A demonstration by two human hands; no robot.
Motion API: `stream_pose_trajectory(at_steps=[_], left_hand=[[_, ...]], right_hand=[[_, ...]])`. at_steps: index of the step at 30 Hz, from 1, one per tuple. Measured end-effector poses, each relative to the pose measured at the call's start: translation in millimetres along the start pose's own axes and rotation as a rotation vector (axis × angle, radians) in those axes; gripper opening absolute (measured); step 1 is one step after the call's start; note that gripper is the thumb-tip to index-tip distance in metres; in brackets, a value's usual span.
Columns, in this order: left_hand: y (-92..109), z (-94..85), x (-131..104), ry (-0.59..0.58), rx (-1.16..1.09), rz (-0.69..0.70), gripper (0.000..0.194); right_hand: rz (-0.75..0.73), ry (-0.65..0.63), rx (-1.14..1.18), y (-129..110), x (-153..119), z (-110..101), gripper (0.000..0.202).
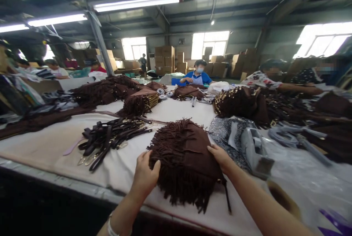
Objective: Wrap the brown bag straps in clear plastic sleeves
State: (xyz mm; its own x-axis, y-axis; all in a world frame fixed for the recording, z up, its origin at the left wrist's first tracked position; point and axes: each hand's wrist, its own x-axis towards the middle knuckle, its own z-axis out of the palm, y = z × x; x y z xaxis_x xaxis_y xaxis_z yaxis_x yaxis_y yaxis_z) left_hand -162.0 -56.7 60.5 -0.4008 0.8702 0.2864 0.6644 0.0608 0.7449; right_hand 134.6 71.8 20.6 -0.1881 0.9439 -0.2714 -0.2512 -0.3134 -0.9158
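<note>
Head view: fringed brown bag [203, 151] on surface [176, 111], right of strap pile [110, 137]. Left hand [145, 173] part-open at fringe; right hand [223, 159] on smooth edge, grip unclear. Likely light, floppy; best held by smooth edge farthest from strap pile.

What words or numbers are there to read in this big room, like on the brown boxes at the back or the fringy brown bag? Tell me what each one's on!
There are none that I can read.
Brown cardboard boxes: too far and blurred to tell if anything is printed.
Dark brown fringed bag between the hands: no writing shows.
Crinkled black-and-silver sheet: speckled, no readable words.
</note>
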Motion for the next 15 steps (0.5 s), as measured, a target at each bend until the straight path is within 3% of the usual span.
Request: stream_pose_trajectory(at_steps=[2,4,8,11,15], left_hand=[[13.7,-0.4,10.7,0.05,0.03,0.139,0.043],[27.4,7.9,17.9,-0.043,-0.018,0.201,0.041],[36.7,34.7,26.4,-0.25,-0.102,0.04,0.063],[28.5,43.9,35.8,-0.258,-0.108,-0.031,0.074],[14.7,37.3,51.9,-0.249,-0.146,-0.048,0.07]], right_hand=[[-0.009,0.003,0.008,1.0,-5.4,0.4,0.029],[0.01,-0.013,0.035,-1.1,-11.5,1.8,0.032],[0.05,-0.136,0.136,-4.4,-23.7,3.1,0.043],[0.044,-0.191,0.148,-6.9,-28.4,3.5,0.052],[-0.035,-0.145,0.064,-19.7,-26.1,17.4,0.064]])
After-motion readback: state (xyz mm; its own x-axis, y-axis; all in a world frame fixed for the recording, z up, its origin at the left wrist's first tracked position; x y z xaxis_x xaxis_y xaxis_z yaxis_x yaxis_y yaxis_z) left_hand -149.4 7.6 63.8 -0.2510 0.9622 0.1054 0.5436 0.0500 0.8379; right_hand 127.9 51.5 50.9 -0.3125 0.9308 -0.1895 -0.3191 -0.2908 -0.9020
